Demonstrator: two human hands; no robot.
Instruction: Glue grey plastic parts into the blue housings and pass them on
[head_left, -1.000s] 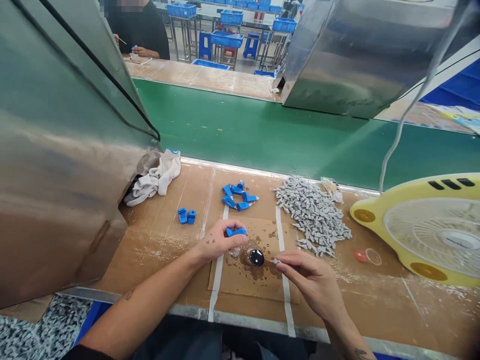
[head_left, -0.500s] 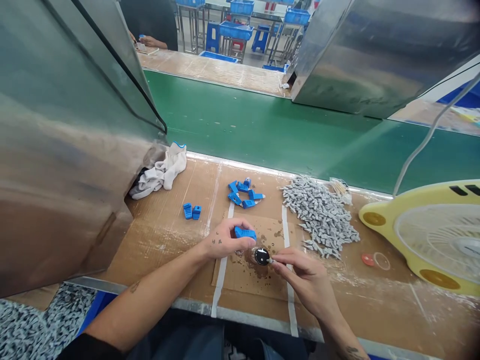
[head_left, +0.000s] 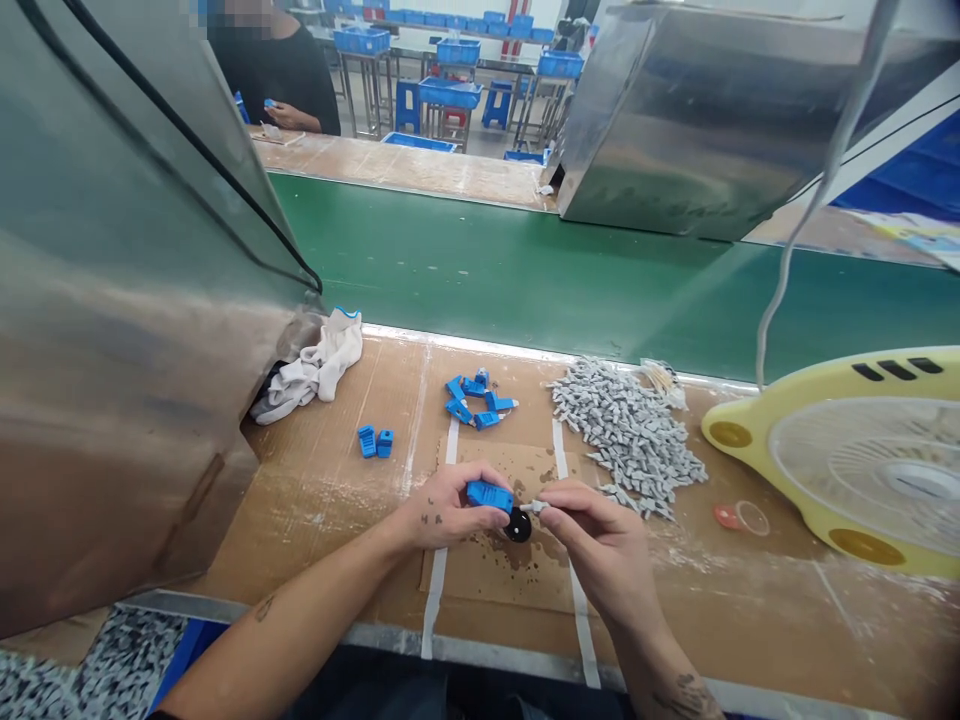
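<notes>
Between the thumb and fingers of my left hand [head_left: 454,510] is a blue plastic block [head_left: 490,495] with slots in its side. My right hand [head_left: 600,535] pinches a small grey plastic piece [head_left: 535,507], its tip pointing at the block's right end. Whether the two parts touch I cannot tell. Just below them sits a small round pot of black liquid [head_left: 517,527], partly hidden by my left thumb. It stands on a stained cardboard sheet [head_left: 517,585] held by white tape strips.
Beyond my hands lie several blue blocks [head_left: 487,420] in a ring, and two more blue blocks [head_left: 375,442] to the left. A heap of grey pieces [head_left: 630,430], a yellow fan [head_left: 817,450], white gloves [head_left: 315,370] and a green belt [head_left: 450,270] surround the spot. A co-worker [head_left: 277,70] sits opposite.
My right hand has lifted the grey piece out of the black pot and up to the blue block's right end. My left hand still holds the block. The camera view has tilted up slightly.
</notes>
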